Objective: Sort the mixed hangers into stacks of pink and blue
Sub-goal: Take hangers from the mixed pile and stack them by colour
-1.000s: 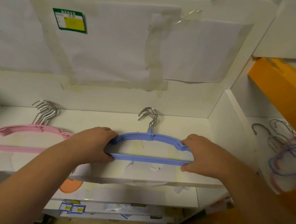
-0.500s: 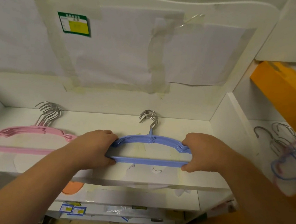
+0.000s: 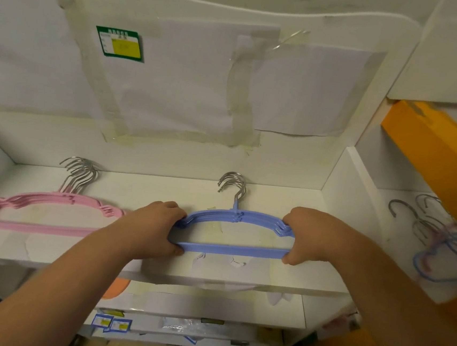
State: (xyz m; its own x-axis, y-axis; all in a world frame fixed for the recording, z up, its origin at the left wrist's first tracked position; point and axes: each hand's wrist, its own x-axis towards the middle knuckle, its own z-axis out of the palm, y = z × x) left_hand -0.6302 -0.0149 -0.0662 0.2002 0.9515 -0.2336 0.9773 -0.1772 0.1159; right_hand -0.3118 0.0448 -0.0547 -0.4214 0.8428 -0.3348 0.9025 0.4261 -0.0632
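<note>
Head view: both hands, left hand (image 3: 151,228) and right hand (image 3: 313,236), clasped the blue hanger stack (image 3: 234,233) by its ends; probably light, stiff, slippery plastic.

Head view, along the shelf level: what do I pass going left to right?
Pink hanger stack → left hand → blue hanger stack → right hand → white divider panel → mixed hanger pile.
</note>
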